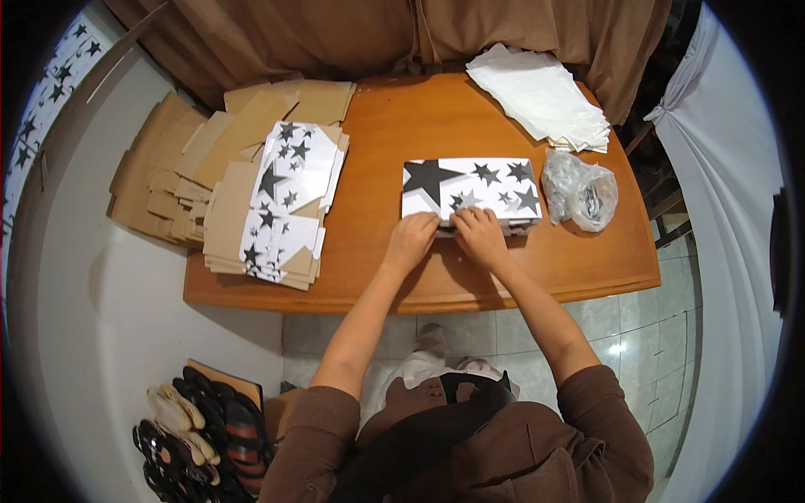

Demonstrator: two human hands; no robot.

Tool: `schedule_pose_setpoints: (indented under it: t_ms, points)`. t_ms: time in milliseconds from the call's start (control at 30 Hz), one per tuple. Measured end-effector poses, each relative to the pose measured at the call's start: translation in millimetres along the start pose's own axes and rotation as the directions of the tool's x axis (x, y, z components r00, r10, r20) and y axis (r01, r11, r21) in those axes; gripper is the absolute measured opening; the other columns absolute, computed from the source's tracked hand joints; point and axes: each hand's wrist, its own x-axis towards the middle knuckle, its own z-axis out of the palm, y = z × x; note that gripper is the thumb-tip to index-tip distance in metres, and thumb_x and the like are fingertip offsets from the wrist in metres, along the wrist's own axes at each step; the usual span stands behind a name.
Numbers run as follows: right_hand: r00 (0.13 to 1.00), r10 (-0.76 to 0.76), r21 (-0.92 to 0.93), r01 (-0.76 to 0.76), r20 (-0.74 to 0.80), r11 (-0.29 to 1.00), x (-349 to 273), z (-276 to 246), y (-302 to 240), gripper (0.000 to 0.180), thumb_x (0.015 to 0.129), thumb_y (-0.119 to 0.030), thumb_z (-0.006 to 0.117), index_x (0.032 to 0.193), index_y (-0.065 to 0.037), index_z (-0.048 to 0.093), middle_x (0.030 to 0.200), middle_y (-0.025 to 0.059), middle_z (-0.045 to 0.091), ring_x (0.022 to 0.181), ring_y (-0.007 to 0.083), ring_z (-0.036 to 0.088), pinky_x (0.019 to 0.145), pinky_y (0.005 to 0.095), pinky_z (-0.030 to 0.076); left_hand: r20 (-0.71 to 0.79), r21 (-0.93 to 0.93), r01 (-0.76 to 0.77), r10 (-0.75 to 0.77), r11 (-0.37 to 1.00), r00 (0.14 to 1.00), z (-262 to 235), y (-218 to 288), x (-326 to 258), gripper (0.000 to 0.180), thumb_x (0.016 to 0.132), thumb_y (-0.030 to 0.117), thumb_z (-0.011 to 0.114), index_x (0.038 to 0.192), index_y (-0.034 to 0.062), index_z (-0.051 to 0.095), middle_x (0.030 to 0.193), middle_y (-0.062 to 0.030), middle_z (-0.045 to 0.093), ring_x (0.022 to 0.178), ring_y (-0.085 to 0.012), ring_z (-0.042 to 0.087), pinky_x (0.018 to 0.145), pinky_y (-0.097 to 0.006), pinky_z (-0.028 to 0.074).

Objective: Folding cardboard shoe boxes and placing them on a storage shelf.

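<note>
A closed white cardboard box (470, 178) printed with black and grey stars lies lengthwise on the wooden table in front of me. My left hand (414, 238) grips its near edge towards the left, fingertips on the rim of the top. Close beside it, my right hand (480, 235) holds the same edge near the middle, fingers bent over the top. Both thumbs are mostly hidden against the box's front side. Just right of the box sits a crumpled clear plastic bag (594, 194) with something dark inside that I cannot make out.
Flat cardboard blanks (289, 197), some star-printed, are stacked on the left of the wooden table (377, 134). White paper sheets (537, 92) lie at the far right. Brown curtains (335, 38) hang behind. Several shoes (197, 419) are piled at the lower left by the wall.
</note>
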Motion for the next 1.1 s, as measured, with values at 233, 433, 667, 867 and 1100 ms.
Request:
schedule_pose_setpoints:
  t_ms: [233, 433, 667, 867, 1100]
  points:
    - [0.993, -0.006, -0.229, -0.022, -0.120, 0.973, -7, 11, -8, 0.038, 0.075, -0.024, 0.067, 0.109, -0.010, 0.058, 0.108, 0.0037, 0.058, 0.102, 0.0196, 0.052, 0.091, 0.0411, 0.037, 0.013, -0.092, -0.065, 0.066, 0.994, 0.998, 8, -15, -1, 0.030, 0.072, 0.011, 0.069, 0.100, 0.0044, 0.059, 0.101, -0.0082, 0.059, 0.095, -0.0256, 0.057, 0.082, -0.037, 0.044]
    - [0.981, 0.194, 0.216, -0.194, 0.020, 0.957, 3, -33, 19, 0.033, 0.078, -0.015, 0.065, 0.110, -0.009, 0.059, 0.111, 0.0083, 0.057, 0.108, 0.0272, 0.051, 0.091, 0.0395, 0.041, 0.068, -0.071, -0.071, 0.075, 0.995, 0.995, -10, -7, 4, 0.034, 0.073, 0.019, 0.070, 0.103, 0.0063, 0.059, 0.107, -0.0082, 0.056, 0.100, -0.0258, 0.054, 0.086, -0.039, 0.041]
    - [0.986, -0.045, 0.259, 0.002, 0.159, 0.966, 27, -27, 34, 0.033, 0.078, -0.014, 0.065, 0.111, -0.013, 0.061, 0.115, 0.0090, 0.056, 0.111, 0.0289, 0.051, 0.094, 0.0403, 0.040, -0.015, 0.076, -0.075, 0.076, 0.994, 0.997, 11, -11, -8, 0.023, 0.076, 0.014, 0.067, 0.097, 0.0076, 0.061, 0.107, -0.0064, 0.056, 0.104, -0.0222, 0.053, 0.089, -0.039, 0.038]
    - [0.979, -0.168, 0.192, 0.145, 0.113, 0.971, 38, -9, 15, 0.014, 0.074, -0.013, 0.059, 0.088, -0.010, 0.059, 0.089, 0.0033, 0.057, 0.087, 0.0206, 0.056, 0.074, 0.0335, 0.042, -0.162, 0.214, 0.022, 0.013, 0.977, 0.987, 18, -4, -8, 0.019, 0.076, 0.016, 0.068, 0.092, 0.0097, 0.061, 0.110, -0.0039, 0.056, 0.106, -0.0199, 0.051, 0.091, -0.039, 0.036]
    - [0.994, -0.101, 0.098, 0.096, 0.050, 0.991, 22, -5, 2, 0.018, 0.075, -0.014, 0.054, 0.090, -0.006, 0.059, 0.089, 0.0052, 0.057, 0.084, 0.0199, 0.055, 0.077, 0.0322, 0.041, -0.212, 0.229, 0.124, -0.076, 0.966, 0.974, 24, -1, -10, 0.019, 0.074, 0.018, 0.069, 0.090, 0.0104, 0.062, 0.111, -0.0032, 0.055, 0.108, -0.0202, 0.049, 0.093, -0.039, 0.033]
